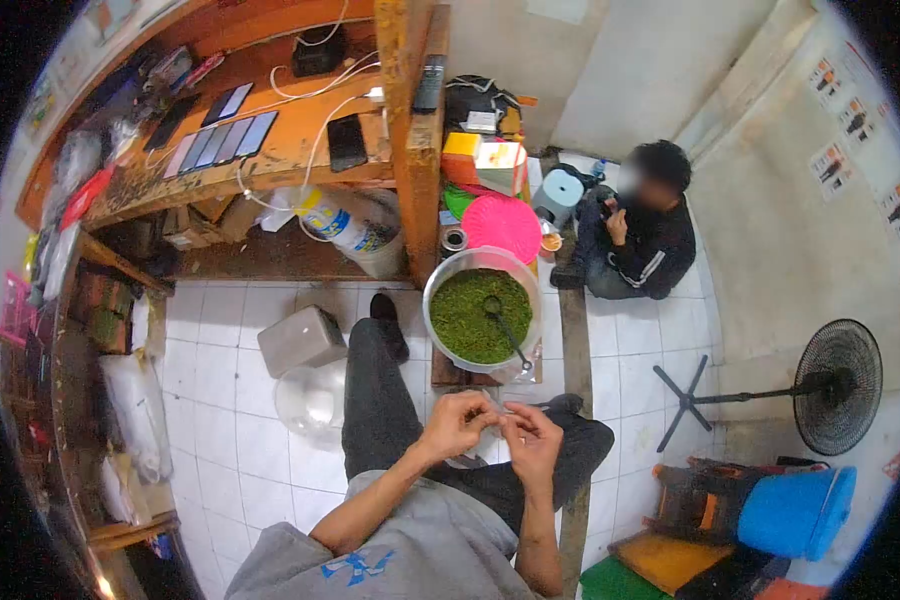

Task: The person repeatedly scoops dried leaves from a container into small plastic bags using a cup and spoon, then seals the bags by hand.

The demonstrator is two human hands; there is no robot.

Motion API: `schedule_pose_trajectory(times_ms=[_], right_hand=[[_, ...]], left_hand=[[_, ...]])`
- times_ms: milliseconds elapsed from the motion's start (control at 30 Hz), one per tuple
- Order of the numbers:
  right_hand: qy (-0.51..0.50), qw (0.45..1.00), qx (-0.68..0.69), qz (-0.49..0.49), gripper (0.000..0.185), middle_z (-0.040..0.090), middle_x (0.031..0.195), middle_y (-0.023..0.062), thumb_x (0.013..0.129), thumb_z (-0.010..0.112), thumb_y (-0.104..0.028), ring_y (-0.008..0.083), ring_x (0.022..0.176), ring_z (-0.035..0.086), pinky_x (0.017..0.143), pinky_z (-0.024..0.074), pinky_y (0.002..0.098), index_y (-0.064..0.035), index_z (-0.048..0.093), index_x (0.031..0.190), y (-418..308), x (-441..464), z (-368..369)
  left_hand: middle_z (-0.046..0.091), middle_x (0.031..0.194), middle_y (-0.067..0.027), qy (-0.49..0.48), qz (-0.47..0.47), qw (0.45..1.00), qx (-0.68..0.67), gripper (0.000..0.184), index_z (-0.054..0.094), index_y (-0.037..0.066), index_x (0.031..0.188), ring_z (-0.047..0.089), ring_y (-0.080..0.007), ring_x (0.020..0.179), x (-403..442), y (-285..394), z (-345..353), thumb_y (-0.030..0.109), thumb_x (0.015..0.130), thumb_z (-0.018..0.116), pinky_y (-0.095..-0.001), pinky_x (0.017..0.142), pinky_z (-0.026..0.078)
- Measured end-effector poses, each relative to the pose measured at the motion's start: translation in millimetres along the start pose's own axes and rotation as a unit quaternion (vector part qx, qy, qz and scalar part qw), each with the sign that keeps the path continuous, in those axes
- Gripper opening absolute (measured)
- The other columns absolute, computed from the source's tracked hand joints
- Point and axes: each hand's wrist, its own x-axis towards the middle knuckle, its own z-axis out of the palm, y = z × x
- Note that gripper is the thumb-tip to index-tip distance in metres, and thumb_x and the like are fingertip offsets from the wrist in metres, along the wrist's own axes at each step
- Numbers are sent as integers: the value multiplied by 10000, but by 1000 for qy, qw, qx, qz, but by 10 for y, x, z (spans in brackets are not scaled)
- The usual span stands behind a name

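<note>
My left hand (459, 424) and my right hand (532, 438) meet over my lap, fingertips pinched together on something small and pale, perhaps clear plastic, too small to make out. Just beyond them stands a large translucent tub (436, 318) filled with chopped green material (460, 305). A dark spoon (508, 332) lies in the green material, its handle reaching the tub's near rim. The tub rests on a low wooden bench. Some clear plastic (518, 374) lies by the tub's near edge.
Behind the tub are a pink plate (502, 226) and boxes (498, 165). A person (660, 225) sits on the floor at right. Phones (232, 140) lie on the wooden shelf (300, 115). A fan (838, 387), a blue container (795, 510) and a grey box (302, 340) stand around.
</note>
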Motion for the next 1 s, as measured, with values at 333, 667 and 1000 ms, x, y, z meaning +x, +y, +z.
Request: schedule_pose_trajectory(times_ms=[333, 667, 1000], right_hand=[[-15, 967, -237, -91, 321, 756, 922, 120, 807, 747, -7, 128, 782, 707, 673, 578, 271, 7, 719, 1127, 114, 141, 4], [31, 996, -81, -1, 187, 737, 870, 69, 867, 723, 10, 102, 804, 675, 721, 543, 245, 25, 734, 1053, 118, 300, -198], [-29, 995, 83, 46, 269, 730, 952, 92, 821, 765, 57, 121, 815, 687, 714, 570, 256, 43, 704, 1082, 44, 394, -295]], left_hand=[[697, 779, -147, 39, 40, 974, 221, 161, 698, 28, 826, 676, -339, 715, -29, 39, -51, 185, 824, 666, -412, 645, 540], [715, 977, -73, 90, 1, 996, 21, 375, 654, 52, 1181, 675, -191, 881, 77, 101, -164, 161, 850, 792, -342, 780, 552], [696, 849, -67, 37, -45, 998, -27, 502, 580, 24, 1324, 686, -173, 795, 321, 169, -377, 7, 844, 725, -276, 731, 530]])
